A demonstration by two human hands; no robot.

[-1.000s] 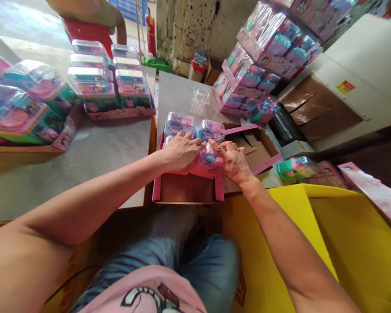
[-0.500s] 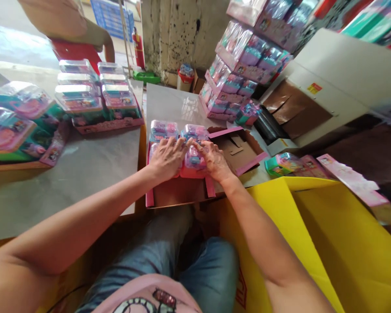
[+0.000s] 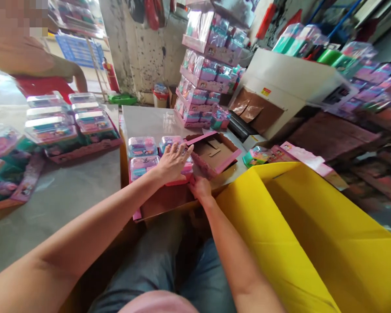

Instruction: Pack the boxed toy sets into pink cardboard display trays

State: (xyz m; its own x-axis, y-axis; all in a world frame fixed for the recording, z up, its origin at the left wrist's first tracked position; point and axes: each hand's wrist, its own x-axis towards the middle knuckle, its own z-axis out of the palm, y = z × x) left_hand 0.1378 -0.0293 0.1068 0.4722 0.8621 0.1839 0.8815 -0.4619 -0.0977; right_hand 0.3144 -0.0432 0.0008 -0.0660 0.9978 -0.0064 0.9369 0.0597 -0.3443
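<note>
A pink cardboard tray (image 3: pixel 163 201) stands on the table edge in front of me and holds several clear-topped toy packs (image 3: pixel 142 146). My left hand (image 3: pixel 172 161) lies on the right-hand packs with its fingers stretched out flat. My right hand (image 3: pixel 198 187) is at the tray's right front corner. Its fingers are curled around the tray's pink side flap (image 3: pixel 203 166), which sticks up from the hand. The flap and the fingers are a little blurred.
An empty pink-edged tray (image 3: pixel 217 152) lies just right of the filled one. A large yellow carton (image 3: pixel 296 226) is open at my right. Toy-filled trays (image 3: pixel 68 126) stand at left, taller stacks (image 3: pixel 205 74) at the back by a white machine (image 3: pixel 289 82). A person in red (image 3: pixel 42 80) stands far left.
My right hand has left the top of the toy pack and dropped to the tray's right flap. My left hand stays on the packs. The view has swung up and to the right.
</note>
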